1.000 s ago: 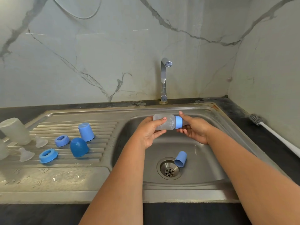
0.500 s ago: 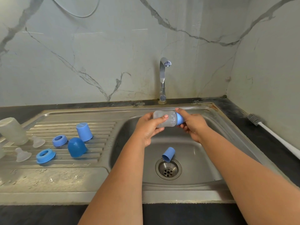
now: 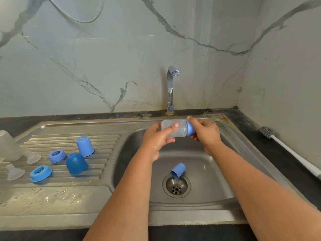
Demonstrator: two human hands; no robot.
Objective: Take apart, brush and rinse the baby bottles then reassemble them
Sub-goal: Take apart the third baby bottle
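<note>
Two bare forearms rising from the bottom edge of the frame, converging above the sink basin (image 3: 205, 202) at centre. Lower centre, just above the drain (image 3: 176, 186): a light blue cap (image 3: 178, 170) lying on its side, open mouth toward the drain, well below the hands. Left hand (image 3: 156, 140) at centre, wrapped round the clear bottle (image 3: 175, 128), thumb across its near face, fingers curled behind and under. Bottle held sideways, base toward the left, neck toward the right. Right hand (image 3: 205, 133) just right of centre, fingers curled and clamped on the blue collar ring (image 3: 190, 128) at the bottle's neck, thumb over the top; nipple hidden by the palm, impossible to tell whether present.

Lower left, on the ribbed drainboard (image 3: 57, 192): a blue ring (image 3: 41, 173), a dark blue domed cap (image 3: 76, 163), two clear nipples (image 3: 14, 172) and (image 3: 33, 157). A little further back: a second blue ring (image 3: 57, 155) and a light blue upside-down cap (image 3: 84, 146), close beside the domed one. At the far left edge: a frosted bottle body (image 3: 7, 146), partly cut off.

Right edge of the frame, on the dark counter (image 3: 281, 153): a bottle brush (image 3: 284, 147) with white handle, bristle head toward the wall corner, well apart from the hands. Behind the hands, upper centre: a chrome tap (image 3: 171, 87) against the veined marble wall (image 3: 104, 58), no water visible from the spout.
</note>
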